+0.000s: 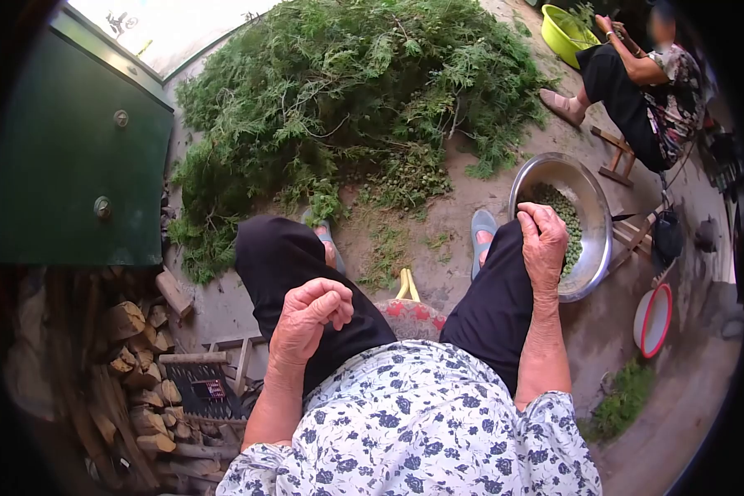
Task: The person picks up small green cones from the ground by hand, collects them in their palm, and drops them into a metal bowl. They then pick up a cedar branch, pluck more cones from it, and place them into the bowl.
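Note:
My left hand hovers above my left thigh, its fingers curled in against the thumb. Whether anything small sits inside it is hidden. Over the near-left side of a large steel bowl is my right hand, fingers bent and drawn together; what they hold, if anything, cannot be made out. Small round green seed cones lie in the bowl, partly behind that hand. In front of my feet spreads a big heap of leafy evergreen branches, with loose green bits scattered between my shoes.
Split firewood is stacked at left, below a dark green metal door. A small folding stool stands beside it. At upper right another person sits by a yellow-green basin. A red-rimmed basin is at right.

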Demonstrator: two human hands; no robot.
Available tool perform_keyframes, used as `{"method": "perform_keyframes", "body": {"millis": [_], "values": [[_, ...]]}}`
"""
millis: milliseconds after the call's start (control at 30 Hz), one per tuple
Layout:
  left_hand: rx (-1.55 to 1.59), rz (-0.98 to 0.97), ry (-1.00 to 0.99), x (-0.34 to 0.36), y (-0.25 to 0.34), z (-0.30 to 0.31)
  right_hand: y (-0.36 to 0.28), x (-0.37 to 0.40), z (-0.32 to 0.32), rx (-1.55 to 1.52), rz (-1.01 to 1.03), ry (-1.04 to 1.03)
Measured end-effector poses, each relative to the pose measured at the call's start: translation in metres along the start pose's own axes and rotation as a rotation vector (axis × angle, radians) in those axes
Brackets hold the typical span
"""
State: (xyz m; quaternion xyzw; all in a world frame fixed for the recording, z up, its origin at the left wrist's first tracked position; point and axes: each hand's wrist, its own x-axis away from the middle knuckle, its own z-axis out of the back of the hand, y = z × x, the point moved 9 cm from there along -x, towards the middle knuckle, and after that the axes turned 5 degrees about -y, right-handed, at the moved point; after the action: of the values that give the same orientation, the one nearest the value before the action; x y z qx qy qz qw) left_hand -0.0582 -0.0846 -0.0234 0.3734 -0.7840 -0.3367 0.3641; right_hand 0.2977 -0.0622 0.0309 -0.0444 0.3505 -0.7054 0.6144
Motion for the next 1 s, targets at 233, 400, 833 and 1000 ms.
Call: {"method": "perform_keyframes", "body": {"millis": [233, 400, 833, 1000], "values": [[0.056, -0.052, 0.024, 0.004, 0.004, 0.006, -0.004, -0.004, -0.004, -0.012, 0.007, -0.003], [0.116, -0.057, 0.043, 0.003, -0.003, 0.006, -0.009, -0.001, -0.007, -0.015, 0.048, -0.006], [0.016, 0.072, 0.014, -0.024, -0.027, -0.011, 0.003, 0.009, 0.009, -0.053, -0.014, 0.043], [0.004, 0.136, -0.002, -0.028, -0.037, -0.019, 0.001, 0.01, 0.014, -0.041, 0.003, 0.059]]}}
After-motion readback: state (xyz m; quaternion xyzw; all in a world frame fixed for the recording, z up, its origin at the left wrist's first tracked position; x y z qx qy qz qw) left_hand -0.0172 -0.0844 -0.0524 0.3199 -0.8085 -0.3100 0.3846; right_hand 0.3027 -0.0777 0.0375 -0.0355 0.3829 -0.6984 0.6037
